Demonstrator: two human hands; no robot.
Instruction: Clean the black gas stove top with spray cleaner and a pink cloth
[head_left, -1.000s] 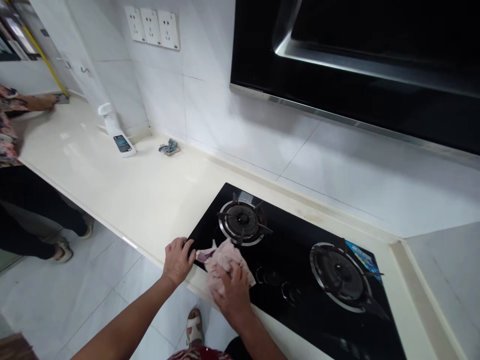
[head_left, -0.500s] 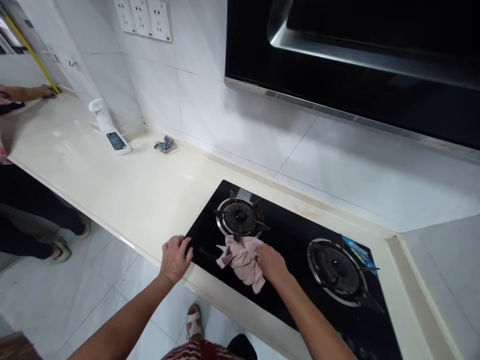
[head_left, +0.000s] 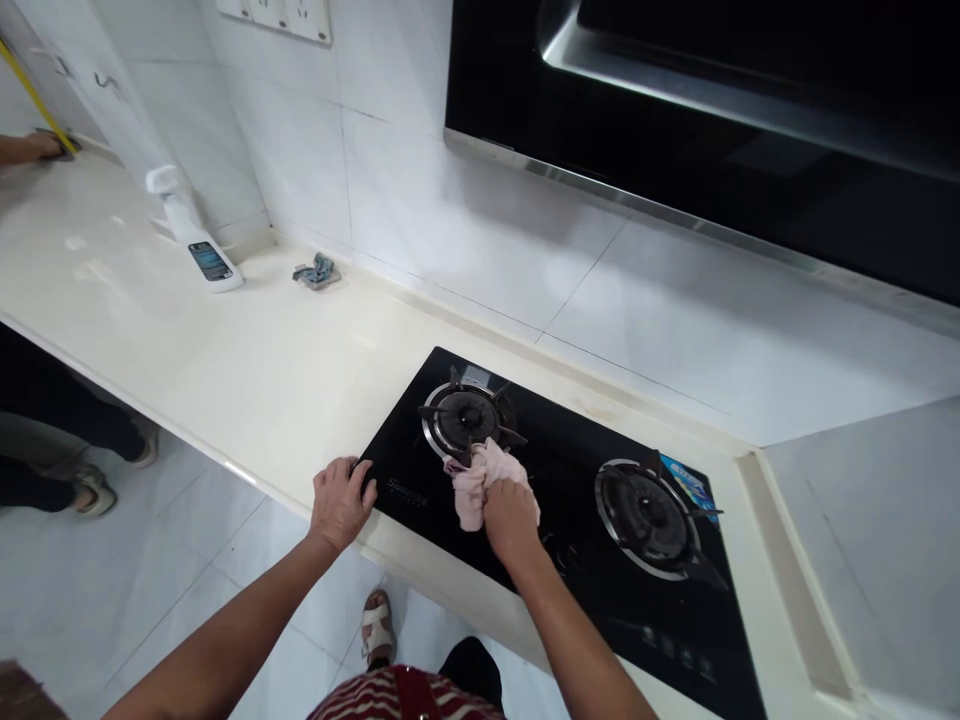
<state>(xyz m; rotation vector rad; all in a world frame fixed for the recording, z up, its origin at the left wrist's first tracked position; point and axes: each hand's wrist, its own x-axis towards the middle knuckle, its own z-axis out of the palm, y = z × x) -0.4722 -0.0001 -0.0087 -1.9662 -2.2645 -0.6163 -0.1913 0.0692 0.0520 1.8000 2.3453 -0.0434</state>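
Note:
A pale pink cloth [head_left: 471,492] is bunched in my right hand [head_left: 511,515], pressed onto the black glass of the gas cooktop [head_left: 559,440]. Its upper part touches the front of the left burner [head_left: 466,418]. My left hand [head_left: 341,500] grips the cooktop's left front corner, thumb over the glass and the other fingers curled at the edge. What lies beneath the cloth is hidden. The right burner [head_left: 649,512] stands to the right of my right hand.
On the cream counter [head_left: 300,370] stand a white spray bottle [head_left: 196,235] and, beside it, a crumpled blue-grey rag [head_left: 318,270]. A black range hood [head_left: 675,130] overhangs the cooktop. At far left another person's hand [head_left: 49,145] rests on the counter.
My right hand has slid the cloth left and slightly up, closer to the left burner. My left hand stays at the corner. The whole view has shifted a little.

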